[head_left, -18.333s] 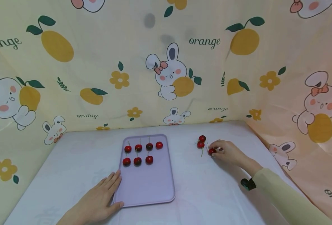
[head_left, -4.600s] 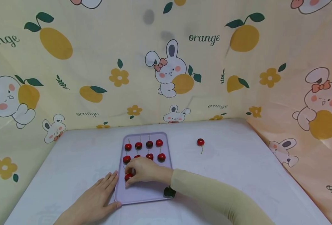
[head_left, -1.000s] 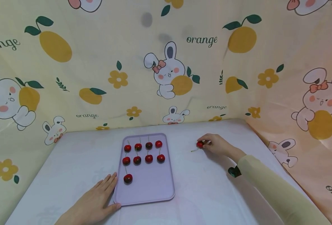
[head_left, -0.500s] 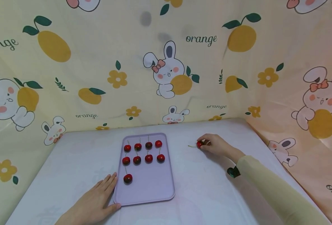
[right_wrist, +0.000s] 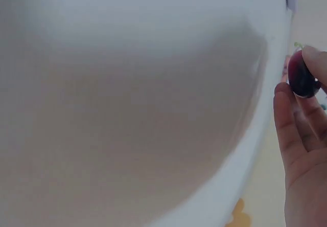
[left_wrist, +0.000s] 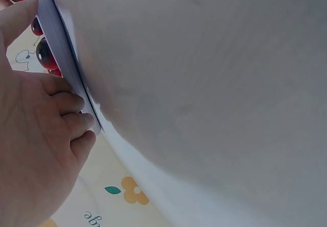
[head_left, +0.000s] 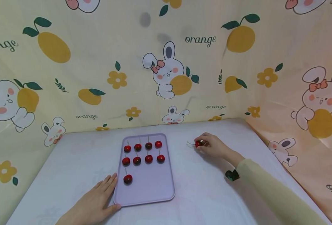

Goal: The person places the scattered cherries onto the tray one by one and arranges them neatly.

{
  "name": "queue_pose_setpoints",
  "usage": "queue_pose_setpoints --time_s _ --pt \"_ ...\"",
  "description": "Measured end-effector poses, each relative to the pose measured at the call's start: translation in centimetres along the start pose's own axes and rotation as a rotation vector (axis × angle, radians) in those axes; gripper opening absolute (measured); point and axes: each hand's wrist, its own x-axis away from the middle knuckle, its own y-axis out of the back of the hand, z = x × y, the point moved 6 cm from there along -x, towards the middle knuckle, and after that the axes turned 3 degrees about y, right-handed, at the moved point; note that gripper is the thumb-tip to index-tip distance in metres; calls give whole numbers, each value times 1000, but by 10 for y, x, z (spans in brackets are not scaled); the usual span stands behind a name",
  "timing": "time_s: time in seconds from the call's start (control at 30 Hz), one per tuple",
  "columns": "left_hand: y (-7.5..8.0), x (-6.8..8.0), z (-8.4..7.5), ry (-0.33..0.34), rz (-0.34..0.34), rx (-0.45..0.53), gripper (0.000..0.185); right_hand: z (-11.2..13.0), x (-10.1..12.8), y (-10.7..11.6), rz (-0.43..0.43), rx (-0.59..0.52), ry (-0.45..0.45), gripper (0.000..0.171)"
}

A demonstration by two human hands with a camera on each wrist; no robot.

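My right hand [head_left: 213, 146] pinches a dark red cherry [head_left: 198, 143] between thumb and fingers, over the table to the right of the tray; its stem points left. The right wrist view shows the same cherry [right_wrist: 302, 74] held at the fingertips. My left hand [head_left: 96, 195] lies flat with straight fingers along the left edge of the lilac tray [head_left: 151, 190], thumb at its near left corner. On the tray, several cherries stand in two full rows at the far end, with a single cherry [head_left: 127, 179] below them at the left. Most have stems pointing away.
A white-covered table [head_left: 205, 187] bears the tray. Behind and to the right hangs a printed curtain [head_left: 137, 40] with rabbits and oranges. A dark wrist-worn object [head_left: 232, 175] hangs beneath the right sleeve [head_left: 267, 184].
Earlier, the right hand set cherries from the right onto the tray, filling the second row and starting a third. Lately it has grasped the last loose cherry, whose stem has swung left.
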Motion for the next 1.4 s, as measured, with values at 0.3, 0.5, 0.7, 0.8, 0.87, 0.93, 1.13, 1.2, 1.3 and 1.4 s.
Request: queue_pose_setpoints --time_s 0.3,0.5,0.7,0.8,0.87,0.93,1.13,1.2,1.3,1.4 --pt "0 0 -1 -20 -12 -9 103 32 -3 -6 -30 -39 160 32" --pt "1 2 -2 -44 -36 -23 101 56 -5 -13 -30 -65 238 33" --pt "1 1 -2 -21 -39 -26 102 79 -6 -24 -28 -65 308 31" --pt "1 1 -2 -10 -36 -24 102 93 -6 -29 -30 -67 359 29" --pt "1 2 -2 -10 -34 -26 102 101 -6 -33 -13 -75 371 28" --pt "2 2 -3 -16 -35 -24 102 108 -6 -37 10 -86 372 27" --pt "2 1 -2 -15 -29 -20 102 126 -8 -52 48 -129 381 25" --pt "2 1 -2 -12 -33 -24 102 131 -9 -57 58 -150 384 25" --pt "1 1 -1 -15 -46 -33 102 138 -10 -64 76 -175 398 27" --pt "1 1 -1 -26 -64 -37 101 145 -11 -72 91 -194 432 30"
